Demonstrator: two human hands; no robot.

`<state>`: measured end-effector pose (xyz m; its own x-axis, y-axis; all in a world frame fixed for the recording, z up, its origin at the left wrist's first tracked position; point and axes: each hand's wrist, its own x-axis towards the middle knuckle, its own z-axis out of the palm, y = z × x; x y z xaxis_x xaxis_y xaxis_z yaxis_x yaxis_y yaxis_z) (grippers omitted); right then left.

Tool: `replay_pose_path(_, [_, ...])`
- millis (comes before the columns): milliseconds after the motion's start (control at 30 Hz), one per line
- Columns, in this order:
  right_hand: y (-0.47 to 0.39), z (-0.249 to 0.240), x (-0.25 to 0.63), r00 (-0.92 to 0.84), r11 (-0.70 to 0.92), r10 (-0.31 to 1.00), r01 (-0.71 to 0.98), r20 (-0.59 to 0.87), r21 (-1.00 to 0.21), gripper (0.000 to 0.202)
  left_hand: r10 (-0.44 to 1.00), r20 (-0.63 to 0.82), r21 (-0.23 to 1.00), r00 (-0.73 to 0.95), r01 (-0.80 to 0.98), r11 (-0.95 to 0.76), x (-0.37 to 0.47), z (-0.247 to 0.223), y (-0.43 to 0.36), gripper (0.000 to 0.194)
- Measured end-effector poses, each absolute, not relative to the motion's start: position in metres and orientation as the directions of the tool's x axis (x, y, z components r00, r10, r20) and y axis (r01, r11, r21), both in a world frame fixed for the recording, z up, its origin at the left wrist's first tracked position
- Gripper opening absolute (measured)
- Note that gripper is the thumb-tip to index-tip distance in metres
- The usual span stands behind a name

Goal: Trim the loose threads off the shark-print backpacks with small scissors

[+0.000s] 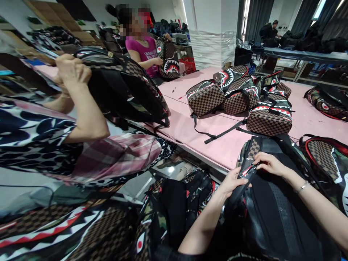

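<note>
At four o'clock, your left hand [233, 181] and right hand [266, 163] pinch the seemingly assembled backpack's [268, 206] strap [250, 173], work there appearing unfinished.

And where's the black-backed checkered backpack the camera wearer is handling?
In the head view, the black-backed backpack is at lower right, at the near side of the pink table, left of a red-trimmed, checkered backpack.

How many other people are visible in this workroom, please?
3: one in navy-and-white patterned clothing, left foreground; one in a magenta shirt, beside the pink table; one in dark clothing, far right background. Others may be hidden behind the plastic-wrapped white pillar.
</note>
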<state>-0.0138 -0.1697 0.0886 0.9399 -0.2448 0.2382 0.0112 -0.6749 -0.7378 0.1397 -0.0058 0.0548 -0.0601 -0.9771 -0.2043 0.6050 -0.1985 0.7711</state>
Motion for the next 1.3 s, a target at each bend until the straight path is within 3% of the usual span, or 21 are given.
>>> replay_pose_path(367, [-0.149, 0.094, -0.022, 0.93, -0.757, -0.257, -0.025, 0.262, -0.653, 0.022, -0.985, -0.17, 0.795, -0.033, 0.586, -0.157, 0.129, 0.063, -0.005, 0.06])
replay_pose_path(467, [-0.135, 0.089, -0.032, 0.871, -0.751, -0.368, -0.073, 0.324, -0.656, 0.016, -0.986, -0.16, 0.8, 0.048, 0.592, -0.101, 0.123, 0.065, -0.003, 0.06])
replay_pose_path(567, [-0.117, 0.082, -0.045, 0.741, -0.718, -0.55, -0.183, 0.385, -0.672, 0.014, -0.951, -0.184, 0.801, 0.248, 0.598, 0.001, 0.116, 0.065, 0.001, 0.061])
replay_pose_path(700, [-0.092, 0.076, -0.057, 0.618, -0.678, -0.678, -0.314, 0.399, -0.665, 0.014, -0.885, -0.249, 0.829, 0.393, 0.559, 0.016, 0.108, 0.064, 0.005, 0.041])
replay_pose_path(1067, [-0.05, 0.08, -0.061, 0.62, -0.689, -0.691, -0.411, 0.371, -0.597, 0.016, -0.833, -0.251, 0.934, 0.492, 0.348, -0.076, 0.103, 0.061, 0.003, 0.021])
replay_pose_path(1300, [-0.039, 0.081, -0.052, 0.588, -0.737, -0.675, -0.521, 0.446, -0.43, 0.017, -0.824, -0.213, 0.964, 0.525, 0.251, -0.089, 0.099, 0.059, 0.001, 0.021])
